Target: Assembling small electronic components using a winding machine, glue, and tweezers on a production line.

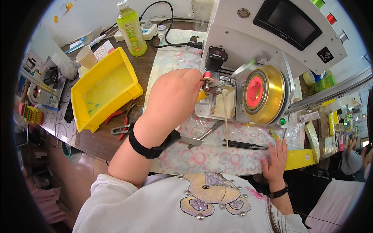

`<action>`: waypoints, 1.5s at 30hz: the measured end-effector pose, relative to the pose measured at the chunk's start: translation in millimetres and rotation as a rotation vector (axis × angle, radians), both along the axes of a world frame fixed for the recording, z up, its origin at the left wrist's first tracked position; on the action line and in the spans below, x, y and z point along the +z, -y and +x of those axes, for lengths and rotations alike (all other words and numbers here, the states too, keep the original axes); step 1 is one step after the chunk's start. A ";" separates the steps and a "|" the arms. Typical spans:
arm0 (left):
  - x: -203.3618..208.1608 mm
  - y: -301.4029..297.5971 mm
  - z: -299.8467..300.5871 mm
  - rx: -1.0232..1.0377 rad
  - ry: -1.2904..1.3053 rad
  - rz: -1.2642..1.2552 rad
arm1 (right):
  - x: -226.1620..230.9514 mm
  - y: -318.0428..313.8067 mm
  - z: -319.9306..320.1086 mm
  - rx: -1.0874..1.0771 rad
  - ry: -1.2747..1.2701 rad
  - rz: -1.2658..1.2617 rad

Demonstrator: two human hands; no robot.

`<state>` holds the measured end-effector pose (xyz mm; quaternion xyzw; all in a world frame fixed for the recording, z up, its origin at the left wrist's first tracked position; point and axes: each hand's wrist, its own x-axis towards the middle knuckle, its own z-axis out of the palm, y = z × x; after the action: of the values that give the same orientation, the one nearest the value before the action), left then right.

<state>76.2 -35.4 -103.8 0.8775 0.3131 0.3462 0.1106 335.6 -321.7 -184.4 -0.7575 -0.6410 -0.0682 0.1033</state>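
My left hand (173, 97) reaches to the front of a white bench machine (233, 42). Its fingers are curled together beside a small spring-loaded post (207, 83) with a red collar, under a black motor (216, 58). What the fingertips pinch is hidden behind the hand. To the right on the machine is a large gold spool (268, 95) with a red centre. My right hand (276, 159) rests on the patterned mat with fingers spread, holding nothing. Black tweezers (243, 145) lie just left of it. A thin wooden stick (226, 128) leans from the machine toward me.
A yellow tray (134, 91) stands at the left, with red-handled pliers (126, 122) next to it. Behind are a green drink bottle (132, 31), a paper cup (86, 57) and a power strip (149, 32). A metal-shafted tool (211, 129) lies before the machine.
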 end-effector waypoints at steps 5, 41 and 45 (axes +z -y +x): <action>-5.6 -0.3 0.3 -0.016 0.033 0.023 | 0.9 0.2 -0.7 -0.005 -0.009 -0.002; -45.2 88.7 -81.7 -0.056 -0.481 0.084 | 30.2 11.8 -33.2 0.094 -0.063 0.143; -46.4 90.2 -74.8 -0.055 -0.515 0.084 | 58.2 39.9 -35.4 -0.168 -0.463 0.343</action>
<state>1.4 -125.6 -150.2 0.9486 0.2925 0.1209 0.0000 300.2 -361.6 -126.2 -0.7747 -0.5147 -0.0093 0.3672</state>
